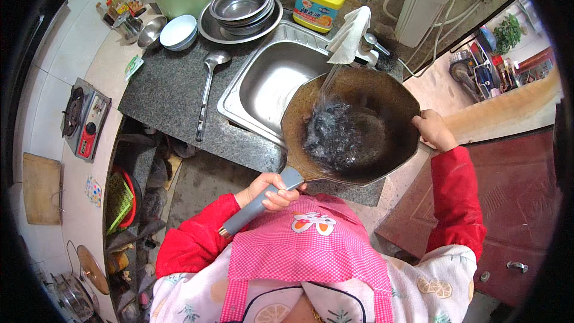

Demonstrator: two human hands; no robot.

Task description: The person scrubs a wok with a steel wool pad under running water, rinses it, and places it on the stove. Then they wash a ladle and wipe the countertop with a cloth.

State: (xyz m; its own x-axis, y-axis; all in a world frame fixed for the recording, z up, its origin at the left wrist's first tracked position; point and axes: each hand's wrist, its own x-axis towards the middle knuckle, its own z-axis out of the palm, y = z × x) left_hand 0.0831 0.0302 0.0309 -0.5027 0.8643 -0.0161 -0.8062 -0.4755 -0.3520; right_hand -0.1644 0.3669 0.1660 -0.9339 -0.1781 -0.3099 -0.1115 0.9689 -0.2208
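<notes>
A large brown-black wok (399, 94) is held over the right part of the stainless steel sink (264, 72). My left hand (273, 192) is closed round its grey handle (258, 206). On the far side, my right hand (434, 130) grips the wok's right rim. Water (329, 83) runs from the faucet, which has a white cloth (352, 38) draped over it, and splashes into the wok. Some water stands in the wok's bottom.
Left of the sink, a ladle (207, 89) lies on the granite counter (166, 83). Behind are stacked metal bowls (242, 4), white bowls (178, 31) and a yellow detergent jug (319, 4). A portable gas stove (87, 119) stands at left. A dark red door (497, 197) is at right.
</notes>
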